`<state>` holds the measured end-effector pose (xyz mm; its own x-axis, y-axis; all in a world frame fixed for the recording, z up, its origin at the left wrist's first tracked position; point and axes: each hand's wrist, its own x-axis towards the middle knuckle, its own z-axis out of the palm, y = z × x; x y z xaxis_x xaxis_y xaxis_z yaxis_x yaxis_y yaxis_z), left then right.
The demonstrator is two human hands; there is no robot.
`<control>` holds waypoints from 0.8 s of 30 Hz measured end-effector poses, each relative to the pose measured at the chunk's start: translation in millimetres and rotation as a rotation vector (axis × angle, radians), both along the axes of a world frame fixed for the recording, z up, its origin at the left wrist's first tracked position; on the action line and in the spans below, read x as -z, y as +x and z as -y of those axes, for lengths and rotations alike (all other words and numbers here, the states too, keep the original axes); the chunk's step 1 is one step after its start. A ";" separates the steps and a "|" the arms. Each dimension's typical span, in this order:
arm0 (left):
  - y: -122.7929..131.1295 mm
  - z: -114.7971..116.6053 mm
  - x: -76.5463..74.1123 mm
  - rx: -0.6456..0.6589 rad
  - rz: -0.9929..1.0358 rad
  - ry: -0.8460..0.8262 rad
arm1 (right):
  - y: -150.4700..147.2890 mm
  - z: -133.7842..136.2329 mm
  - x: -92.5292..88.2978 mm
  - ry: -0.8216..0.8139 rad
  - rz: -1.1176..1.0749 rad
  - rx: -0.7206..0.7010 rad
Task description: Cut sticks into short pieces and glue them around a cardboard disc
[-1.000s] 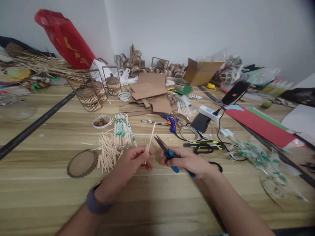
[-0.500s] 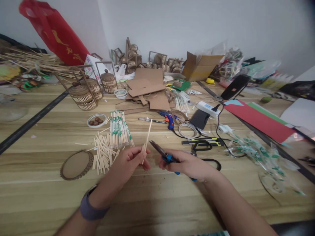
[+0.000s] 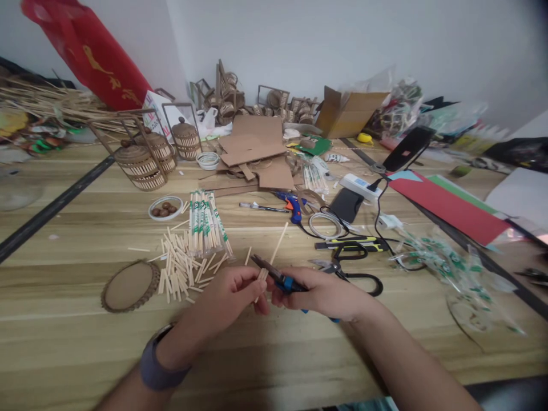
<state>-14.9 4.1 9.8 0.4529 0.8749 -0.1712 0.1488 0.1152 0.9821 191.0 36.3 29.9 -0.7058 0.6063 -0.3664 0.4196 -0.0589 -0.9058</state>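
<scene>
My left hand (image 3: 233,294) pinches the near end of a thin wooden stick (image 3: 276,251) that slants up and to the right. My right hand (image 3: 327,294) grips blue-handled cutters (image 3: 278,277), whose dark blades close across the stick just beyond my left fingertips. A pile of short cut stick pieces (image 3: 180,268) lies to the left on the wooden table (image 3: 274,354), beside a bundle of wrapped chopsticks (image 3: 205,222). A round cardboard disc (image 3: 128,285) rests left of the pile.
Black scissors (image 3: 355,271), a yellow-black utility knife (image 3: 351,244), a blue glue gun (image 3: 293,206) and cables lie right of my hands. Woven bamboo baskets (image 3: 143,162), cardboard sheets (image 3: 257,151), a small dish (image 3: 165,208) and a red bag (image 3: 92,54) fill the back.
The cutters moved left onto the stick and the blades closed across it. The stick tilted further to the right. The camera view shifted slightly.
</scene>
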 end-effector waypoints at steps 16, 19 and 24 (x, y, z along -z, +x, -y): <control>2.5 0.9 -2.5 0.022 -0.027 -0.033 | -2.0 1.7 1.3 0.017 -0.006 0.005; 2.2 0.9 -1.3 0.017 -0.043 -0.032 | -2.7 1.8 2.4 0.080 0.018 -0.005; 0.8 1.2 0.0 0.022 -0.076 -0.003 | -4.6 2.9 8.1 0.221 0.063 -0.010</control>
<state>-14.1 3.0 9.8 0.4574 0.8646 -0.2080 0.2252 0.1137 0.9677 186.5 33.4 21.9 -0.6917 0.6702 -0.2690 0.4756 0.1425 -0.8680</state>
